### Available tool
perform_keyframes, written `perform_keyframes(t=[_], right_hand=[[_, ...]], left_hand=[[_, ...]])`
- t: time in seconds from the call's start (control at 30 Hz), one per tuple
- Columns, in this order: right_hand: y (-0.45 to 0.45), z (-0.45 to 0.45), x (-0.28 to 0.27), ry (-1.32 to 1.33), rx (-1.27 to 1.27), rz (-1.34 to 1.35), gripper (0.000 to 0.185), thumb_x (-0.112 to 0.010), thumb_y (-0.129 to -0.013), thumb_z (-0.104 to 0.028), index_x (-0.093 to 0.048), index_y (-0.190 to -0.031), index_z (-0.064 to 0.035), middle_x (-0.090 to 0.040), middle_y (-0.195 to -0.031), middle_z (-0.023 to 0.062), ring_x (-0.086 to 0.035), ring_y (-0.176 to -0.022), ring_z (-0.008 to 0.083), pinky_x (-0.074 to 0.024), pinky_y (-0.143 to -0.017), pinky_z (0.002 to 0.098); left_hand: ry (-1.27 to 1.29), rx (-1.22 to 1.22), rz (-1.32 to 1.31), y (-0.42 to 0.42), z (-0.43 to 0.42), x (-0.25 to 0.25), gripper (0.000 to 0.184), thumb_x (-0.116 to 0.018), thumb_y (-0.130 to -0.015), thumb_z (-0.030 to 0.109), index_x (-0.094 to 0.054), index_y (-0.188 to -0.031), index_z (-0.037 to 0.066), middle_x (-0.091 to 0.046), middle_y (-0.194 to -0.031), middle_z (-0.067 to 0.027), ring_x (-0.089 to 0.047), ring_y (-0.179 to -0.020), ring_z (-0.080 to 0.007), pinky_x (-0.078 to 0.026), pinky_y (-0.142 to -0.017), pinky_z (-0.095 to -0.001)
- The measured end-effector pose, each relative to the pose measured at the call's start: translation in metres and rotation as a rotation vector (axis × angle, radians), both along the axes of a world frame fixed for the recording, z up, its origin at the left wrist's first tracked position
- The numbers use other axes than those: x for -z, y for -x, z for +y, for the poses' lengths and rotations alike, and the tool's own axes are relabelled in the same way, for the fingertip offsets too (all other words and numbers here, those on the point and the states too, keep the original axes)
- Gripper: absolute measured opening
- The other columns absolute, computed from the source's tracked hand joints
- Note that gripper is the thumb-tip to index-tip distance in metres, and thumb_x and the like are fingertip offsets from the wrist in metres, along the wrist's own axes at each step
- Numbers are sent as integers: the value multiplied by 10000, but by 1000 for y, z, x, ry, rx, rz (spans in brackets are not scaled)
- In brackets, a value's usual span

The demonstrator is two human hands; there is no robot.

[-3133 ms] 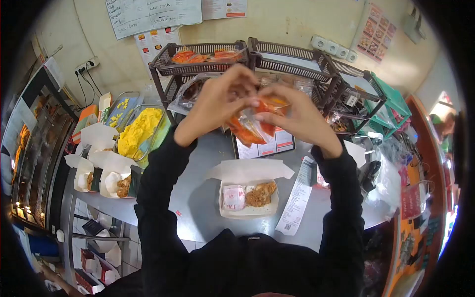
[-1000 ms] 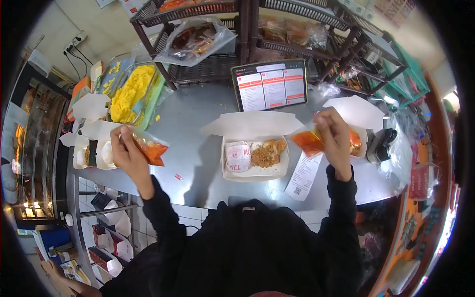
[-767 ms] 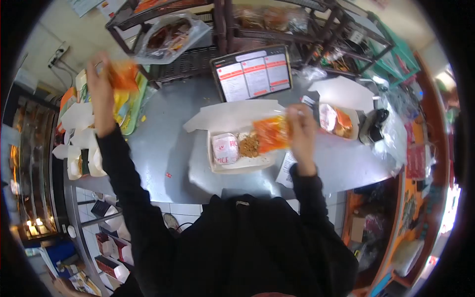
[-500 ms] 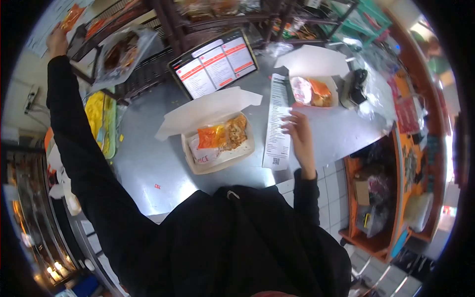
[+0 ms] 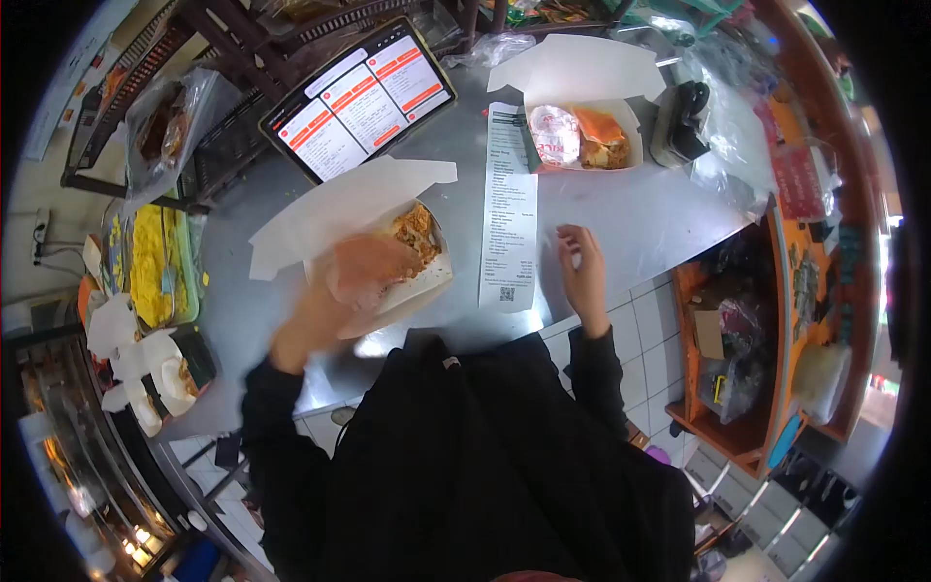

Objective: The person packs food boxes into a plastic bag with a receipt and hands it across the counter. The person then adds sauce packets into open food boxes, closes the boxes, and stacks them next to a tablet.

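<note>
My left hand (image 5: 364,276), smeared by motion, is over the nearer white takeaway box (image 5: 427,296). It covers the left side of the box, and I cannot make out whether its fingers hold anything. A piece of fried chicken (image 5: 415,231) shows at the right of that box, whose lid (image 5: 339,218) stands open. My right hand (image 5: 582,276) hovers over the steel table, fingers loosely bent and apart, with nothing in them. Beside it lies a long printed receipt (image 5: 509,218). A second open box (image 5: 592,78) holds a paper-wrapped bundle (image 5: 554,134), an orange packet (image 5: 598,126) and fried chicken (image 5: 606,155).
A tablet (image 5: 364,97) with order lists leans at the back. A tray of yellow food (image 5: 160,262) and another open box (image 5: 160,373) are at the left. A black device (image 5: 687,121) stands at the back right. Orange shelving (image 5: 727,388) borders the right.
My left hand has come down from the orange packets at the upper-left rack to the nearer box. My right hand has shifted slightly off the receipt. The view has shifted too.
</note>
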State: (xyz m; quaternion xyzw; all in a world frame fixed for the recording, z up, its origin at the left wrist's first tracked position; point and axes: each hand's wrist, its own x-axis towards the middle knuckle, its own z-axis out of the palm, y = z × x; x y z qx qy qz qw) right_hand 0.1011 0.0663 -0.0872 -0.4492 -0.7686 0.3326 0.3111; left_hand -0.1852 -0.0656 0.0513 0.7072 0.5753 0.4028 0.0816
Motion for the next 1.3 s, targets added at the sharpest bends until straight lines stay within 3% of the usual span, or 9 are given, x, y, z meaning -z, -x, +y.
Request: perform_keyframes(t=[0.07, 0.13, 0.2, 0.27, 0.57, 1.0, 1.3], right_hand=[[13, 18, 5, -90, -83, -45, 157, -514, -785, 8, -537, -938, -15, -559, -874, 95, -532, -803, 226, -430, -704, 301], [20, 37, 8, -202, -158, -100, 152, -514, -773, -3, -526, -924, -17, -544, -913, 121, -496, -860, 297, -407, -764, 363], [22, 54, 11, -286, -227, -117, 156, -507, -776, -20, -517, -932, -19, -522, -927, 122, -475, -876, 308, -392, -771, 389], [20, 72, 13, -339, -271, -136, 164, -505, -777, -31, -511, -940, -20, -509, -939, 121, -463, -893, 312, -383, -779, 401], [1, 110, 20, -324, -462, -84, 142, -498, -781, -30, -529, -919, -26, -509, -910, 118, -473, -877, 307, -393, -777, 391], [-16, 98, 24, -255, -508, -6, 83, -571, -744, -30, -562, -826, -34, -484, -760, 97, -453, -728, 286, -387, -671, 373], [-22, 102, 27, -249, -485, 0, 90, -567, -744, -13, -567, -833, -32, -481, -748, 104, -455, -729, 289, -388, -668, 379]], left_hand=[[230, 417, -60, -73, -4, 63, 264, -464, -838, 41, -559, -1084, 53, -556, -1107, -129, -504, -1063, -241, -398, -905, -338], [-189, 173, 430, -113, 11, 120, 329, -481, -837, 77, -531, -1159, 119, -443, -1274, -115, -433, -1156, -242, -362, -953, -363], [309, 109, 606, -138, 14, 136, 516, -539, -816, 341, -441, -1219, 35, -411, -1292, -126, -313, -1247, -276, -290, -1008, -418], [385, 54, 431, -155, 13, 158, 570, -567, -772, 341, -426, -1249, 63, -309, -1366, -128, -279, -1264, -320, -273, -1022, -433], [394, -58, 361, -227, 31, 159, 523, -576, -788, 295, -439, -1249, 90, -343, -1350, -136, -343, -1220, -315, -307, -990, -436], [362, -174, 338, -264, 46, 166, 387, -568, -806, 208, -502, -1163, 74, -394, -1301, -124, -408, -1163, -270, -354, -956, -388], [369, -218, 281, -243, 39, 168, 466, -547, -814, 331, -468, -1203, 88, -371, -1312, -122, -322, -1236, -266, -245, -1024, -448]])
